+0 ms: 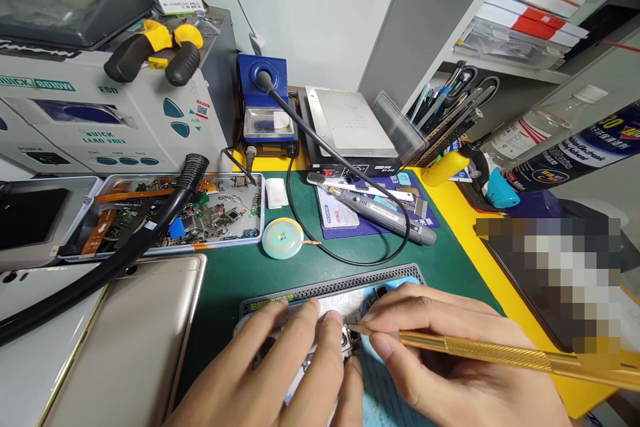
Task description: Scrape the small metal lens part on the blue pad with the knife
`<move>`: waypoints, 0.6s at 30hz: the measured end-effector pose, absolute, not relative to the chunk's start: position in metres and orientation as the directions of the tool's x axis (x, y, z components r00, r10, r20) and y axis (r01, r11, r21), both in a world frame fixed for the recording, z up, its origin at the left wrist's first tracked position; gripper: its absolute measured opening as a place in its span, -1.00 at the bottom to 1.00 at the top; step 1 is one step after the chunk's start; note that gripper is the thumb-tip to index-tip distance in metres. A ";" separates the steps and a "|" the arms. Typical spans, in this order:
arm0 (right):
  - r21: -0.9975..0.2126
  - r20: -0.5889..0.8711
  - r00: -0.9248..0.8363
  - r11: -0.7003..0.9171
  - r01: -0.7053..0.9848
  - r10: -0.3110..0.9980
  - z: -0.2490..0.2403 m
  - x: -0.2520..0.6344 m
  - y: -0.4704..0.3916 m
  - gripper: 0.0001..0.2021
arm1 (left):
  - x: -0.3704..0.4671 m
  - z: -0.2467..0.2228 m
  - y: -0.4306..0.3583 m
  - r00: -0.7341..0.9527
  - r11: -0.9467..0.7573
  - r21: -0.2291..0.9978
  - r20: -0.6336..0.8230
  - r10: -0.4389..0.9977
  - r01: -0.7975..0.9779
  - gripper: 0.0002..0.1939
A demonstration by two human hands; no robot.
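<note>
My right hand (440, 353) is closed around a gold craft knife (495, 351) with a knurled handle. Its thin blade reaches left to a small metal-framed electronic part (349, 340), which has a round lens-like element. My left hand (290, 367) lies over that part, fingers spread and pressing from above, thumb near its lower edge. Most of what lies under the left fingers is hidden. Beneath both hands is a light blue work mat (383, 387) with a grey perforated edge strip (340, 283). A dark square piece (381, 291) shows behind my right fingers.
A tray (263, 213) of circuit boards and a black hose (125, 250) are at left, above phone-like panels (135, 340). A round disc (283, 239), a grey pen-shaped tool (380, 213), a brush (350, 183) and a soldering-iron stand (265, 103) sit beyond the mat.
</note>
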State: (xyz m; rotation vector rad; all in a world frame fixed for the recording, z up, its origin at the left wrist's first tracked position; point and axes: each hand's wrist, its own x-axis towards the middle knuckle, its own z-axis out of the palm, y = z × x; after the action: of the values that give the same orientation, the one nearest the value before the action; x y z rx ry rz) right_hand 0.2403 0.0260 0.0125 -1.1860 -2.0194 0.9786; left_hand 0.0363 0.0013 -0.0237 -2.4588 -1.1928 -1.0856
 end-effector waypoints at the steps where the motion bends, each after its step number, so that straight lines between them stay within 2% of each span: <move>1: -0.822 0.126 -0.423 0.333 0.463 0.897 0.013 0.240 0.026 -0.86 | 0.037 -0.024 0.002 0.397 -0.652 0.134 0.697 0.598 0.747 -0.64; 11: -0.792 0.144 -0.422 0.360 0.493 0.895 0.016 0.239 0.027 -0.86 | 0.036 -0.026 0.001 0.384 -0.653 0.140 0.710 0.590 0.744 -0.68; 18: -0.801 0.149 -0.419 0.358 0.480 0.896 0.015 0.239 0.027 -0.84 | 0.036 -0.025 0.002 0.386 -0.655 0.146 0.706 0.594 0.742 -0.62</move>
State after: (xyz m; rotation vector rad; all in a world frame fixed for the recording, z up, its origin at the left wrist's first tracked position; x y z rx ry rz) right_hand 0.2392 0.0275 0.0146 -1.1894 -2.0375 0.9216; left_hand 0.0359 0.0016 -0.0247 -2.4482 -1.1962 -1.1233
